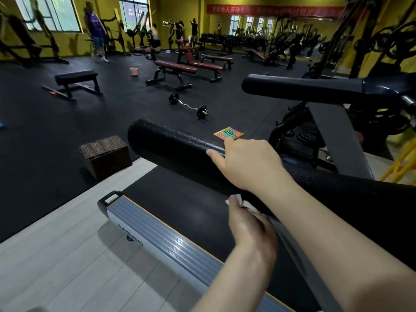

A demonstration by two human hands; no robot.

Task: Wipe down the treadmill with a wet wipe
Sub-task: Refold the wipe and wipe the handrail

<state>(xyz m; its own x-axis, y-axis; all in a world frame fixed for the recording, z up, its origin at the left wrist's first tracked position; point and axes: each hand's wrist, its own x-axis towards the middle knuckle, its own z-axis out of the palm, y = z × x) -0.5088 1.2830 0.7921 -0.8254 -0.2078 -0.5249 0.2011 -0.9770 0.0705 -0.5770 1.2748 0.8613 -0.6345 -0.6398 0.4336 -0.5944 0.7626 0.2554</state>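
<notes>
Nearby, a person leans over a treadmill's padded black handrail (pixel 171 140), which runs from its rounded free end back toward the console. One hand, the right (pixel 245 163), rests on top of the handrail, fingers curled over its far side and thumb stretched along the foam; it seems to steady the body rather than clean. The left hand (pixel 249 226) is tucked under the handrail, fingers curled round a crumpled white wet wipe (pixel 238 200) and pressing it against the rail's underside; the fingertips themselves are hidden. To do this step well, I would judge, the wipe should stay flat against the foam and travel in long strokes toward the handrail's free end, turning to reach the whole round. Below the handrail lie the dark running belt (pixel 180 199) and the grey side rail (pixel 162 239); the belt gives the lower arm open room to swing. Beyond the handrail's free end the floor is open except for a wicker box (pixel 105 154) and a barbell (pixel 189 105). A second handrail (pixel 299 88) sits well apart on the far side.
</notes>
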